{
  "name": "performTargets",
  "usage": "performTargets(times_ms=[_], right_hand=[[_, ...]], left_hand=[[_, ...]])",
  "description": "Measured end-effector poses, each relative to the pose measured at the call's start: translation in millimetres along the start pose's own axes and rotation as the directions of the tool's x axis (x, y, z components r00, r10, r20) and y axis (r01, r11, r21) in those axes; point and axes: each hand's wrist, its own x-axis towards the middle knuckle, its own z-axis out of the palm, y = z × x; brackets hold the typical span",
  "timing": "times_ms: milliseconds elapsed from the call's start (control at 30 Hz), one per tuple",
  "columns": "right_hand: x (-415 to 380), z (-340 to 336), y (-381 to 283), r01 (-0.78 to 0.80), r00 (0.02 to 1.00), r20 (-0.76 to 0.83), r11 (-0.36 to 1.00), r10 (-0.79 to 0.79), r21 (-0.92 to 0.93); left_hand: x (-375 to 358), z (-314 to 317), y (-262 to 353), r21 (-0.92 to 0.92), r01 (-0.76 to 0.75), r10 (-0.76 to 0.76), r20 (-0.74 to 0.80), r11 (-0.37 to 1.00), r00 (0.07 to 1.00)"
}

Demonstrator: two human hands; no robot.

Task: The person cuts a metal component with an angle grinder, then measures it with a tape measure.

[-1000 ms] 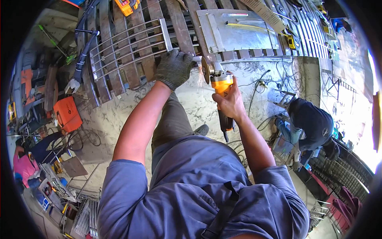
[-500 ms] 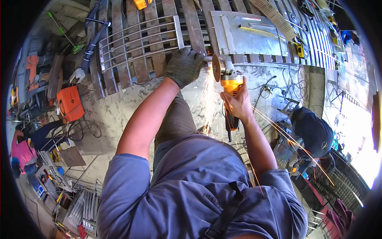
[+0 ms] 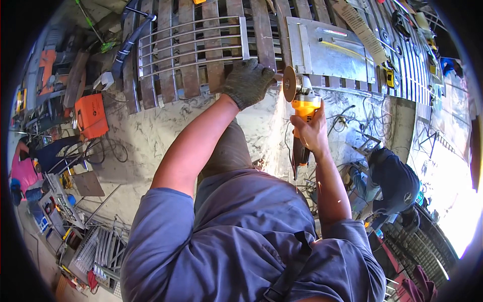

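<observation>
My right hand [image 3: 312,132], bare, is wrapped round the yellow and black body of an angle grinder [image 3: 305,106]. Its brown disc [image 3: 290,84] stands on edge at the end of a short metal piece [image 3: 278,77]. That piece sticks out from my left hand [image 3: 247,84], which wears a dark knitted glove and is closed round it; most of the piece is hidden by the glove. Sparks [image 3: 274,136] stream down from the contact toward the floor. Just beyond the glove, a grille of metal bars [image 3: 191,48] lies on the slatted bench [image 3: 264,32].
Right of the grinder a flat metal panel [image 3: 327,55] lies on the bench, with a tape measure [image 3: 390,76] beyond. An orange case [image 3: 91,117] stands at left. Cables [image 3: 342,120] run along the floor. One person bends at right [image 3: 395,176], another is at far left [image 3: 24,168].
The view has shifted, so bench, hands and grinder appear farther right. Long spark streaks beside my right arm have mostly gone, while the downward stream continues. Both grips stay the same.
</observation>
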Motion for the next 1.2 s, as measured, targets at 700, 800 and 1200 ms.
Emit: performTargets(times_ms=[700,800,1200], right_hand=[[6,-4,-6,-0.063,0.998,-0.004,0.995,0.063,-0.074],[3,-5,3,-0.043,0.999,0.015,0.998,0.044,-0.039],[-11,-5,26,-0.124,0.991,0.046,0.989,0.129,-0.084]], left_hand=[[0,8,-4,-0.009,-0.059,0.059,-0.077,0.998,0.995],[0,6,-2,0.033,-0.042,0.044,-0.082,0.999,0.996],[2,9,-7,-0.015,-0.128,0.123,-0.199,0.992,0.972]])
